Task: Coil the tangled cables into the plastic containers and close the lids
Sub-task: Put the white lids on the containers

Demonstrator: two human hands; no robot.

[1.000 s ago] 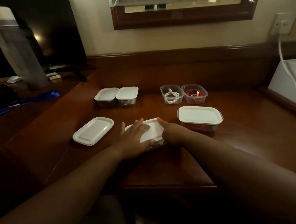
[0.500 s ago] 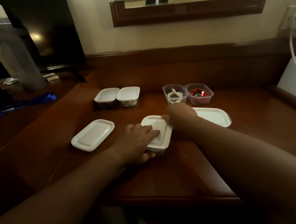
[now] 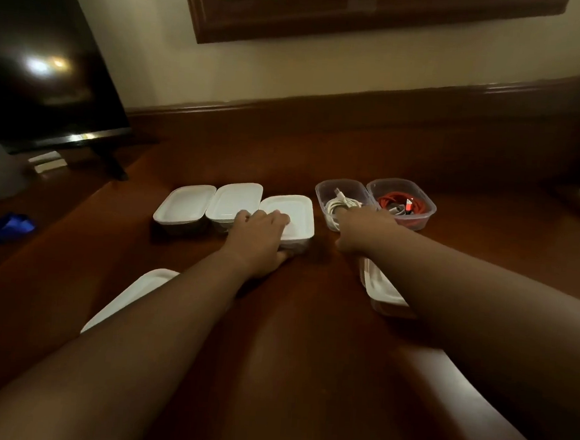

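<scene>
head view: the left hand (image 3: 260, 233) grips the third lidded container (image 3: 290, 220) in a row of three, fingers on its lid, thumb at its near wall. the right hand (image 3: 363, 226) reaches to the open container (image 3: 340, 197) holding a white cable (image 3: 341, 206); i cannot tell its grip. beside it, an open container holds a red cable (image 3: 404, 205). a loose lid (image 3: 128, 298) lies near the left arm.

lidded container (image 3: 290, 220) now sits at the back in line with the two closed ones, touching the nearer of them, no longer mid-desk. left hand (image 3: 259, 238) rides on its lid and front edge. right hand (image 3: 360, 224) is off it, now at the open container with the white cable (image 3: 339, 206).
</scene>
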